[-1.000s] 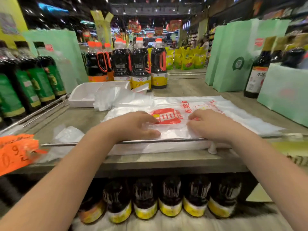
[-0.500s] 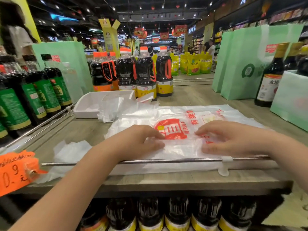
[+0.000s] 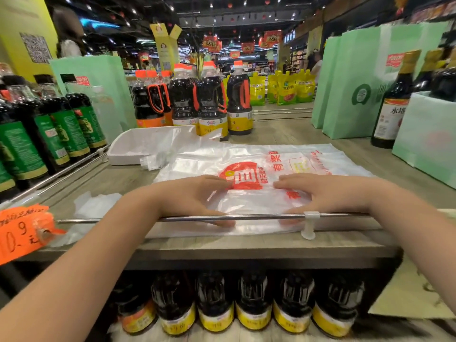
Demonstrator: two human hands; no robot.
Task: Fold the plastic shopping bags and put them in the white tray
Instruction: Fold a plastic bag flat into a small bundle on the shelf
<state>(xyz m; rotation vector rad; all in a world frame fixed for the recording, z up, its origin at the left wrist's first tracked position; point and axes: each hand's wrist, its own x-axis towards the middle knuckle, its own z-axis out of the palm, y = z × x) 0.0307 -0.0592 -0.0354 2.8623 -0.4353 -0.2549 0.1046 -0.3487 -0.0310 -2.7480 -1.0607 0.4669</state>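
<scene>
A translucent white plastic shopping bag with red print lies flat on the wooden shelf top. My left hand presses on its near left part, fingers stretched toward the red logo and thumb by the metal rail. My right hand presses on the near right part in the same way. The white tray stands at the back left, with another plastic bag draped over its near corner. A crumpled plastic bag lies at the near left of the shelf.
A metal rail runs along the shelf's front edge, across my hands. Dark sauce bottles stand behind the tray and along the left. Green paper bags and bottles line the right. An orange price tag hangs at the near left.
Both hands have slid slightly apart and flattened on the bag, their fingers straighter than before. The view has tilted upward a little.
</scene>
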